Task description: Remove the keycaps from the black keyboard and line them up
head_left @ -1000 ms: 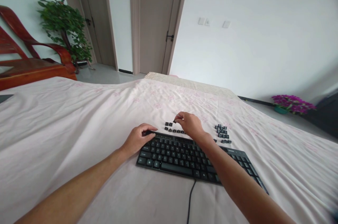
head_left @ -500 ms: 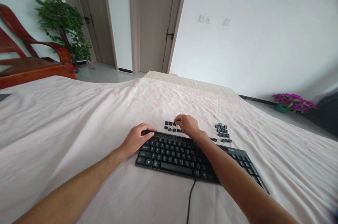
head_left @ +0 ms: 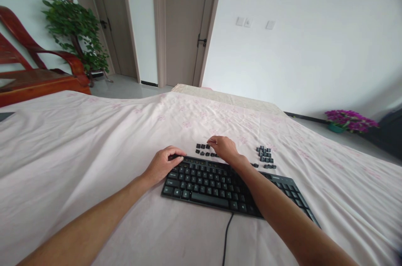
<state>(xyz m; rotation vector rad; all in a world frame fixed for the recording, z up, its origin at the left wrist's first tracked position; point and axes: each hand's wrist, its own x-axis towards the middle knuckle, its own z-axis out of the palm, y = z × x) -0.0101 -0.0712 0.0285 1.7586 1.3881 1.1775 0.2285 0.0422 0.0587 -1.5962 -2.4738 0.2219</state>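
Head view: left hand (head_left: 163,164) clasps the far-left corner of the keyboard (head_left: 216,186); right hand (head_left: 224,149), fingertips together, meets the loose keycaps (head_left: 202,150) just behind the keyboard, its hold indiscernible.

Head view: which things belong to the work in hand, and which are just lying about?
In hand: black computer keyboard under the left hand; row of loose black keycaps at the right hand; second keycap cluster further right.
Lying about: green potted plant; red wooden chair; purple flowers.
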